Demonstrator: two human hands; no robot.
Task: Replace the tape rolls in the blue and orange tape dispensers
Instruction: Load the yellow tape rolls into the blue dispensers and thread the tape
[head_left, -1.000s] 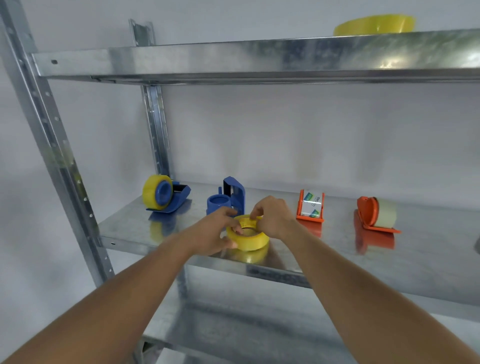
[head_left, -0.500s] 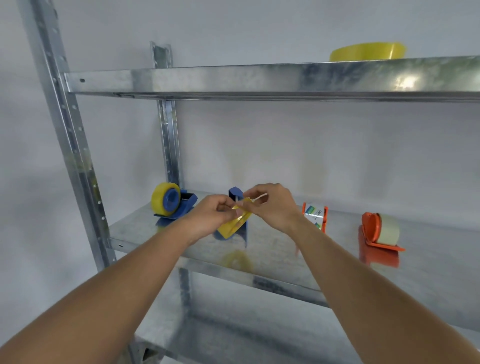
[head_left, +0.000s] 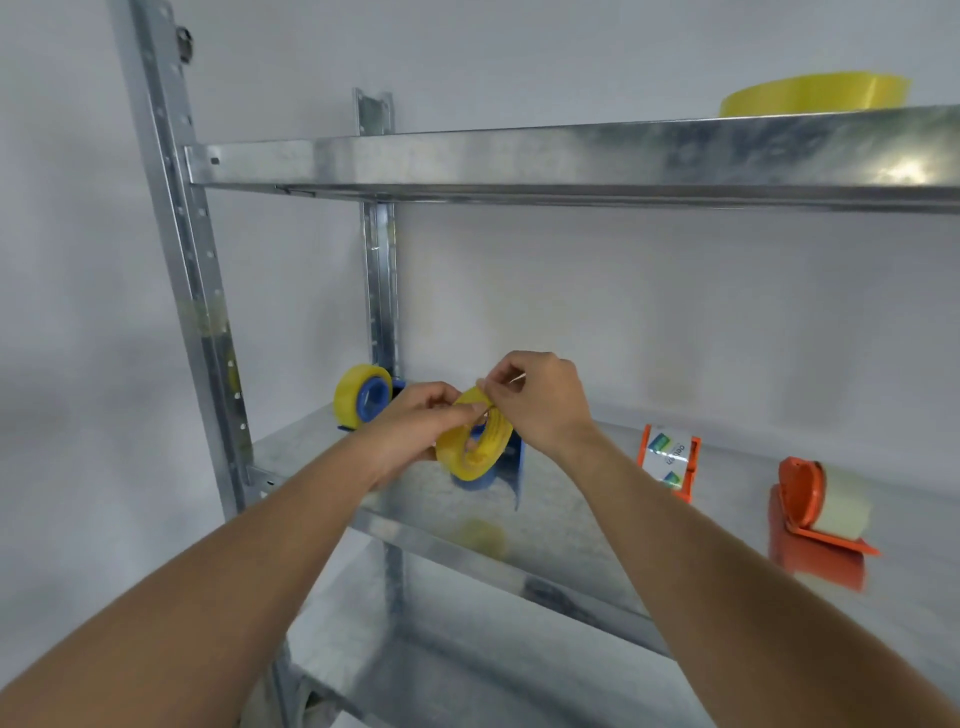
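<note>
gripping a yellow tape roll (head_left: 475, 441), left hand (head_left: 415, 421) steadies, right hand (head_left: 535, 400) pinches.

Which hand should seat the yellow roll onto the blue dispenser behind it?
Probably left. The left hand grips the roll by its body, just in front of the blue dispenser. The right hand only pinches at the roll's top edge.

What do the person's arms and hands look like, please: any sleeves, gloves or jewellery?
Both forearms are bare right to the bottom of the picture, with no sleeves in view. The left hand and right hand wear no gloves, and no watch, ring or wristband shows.
</note>
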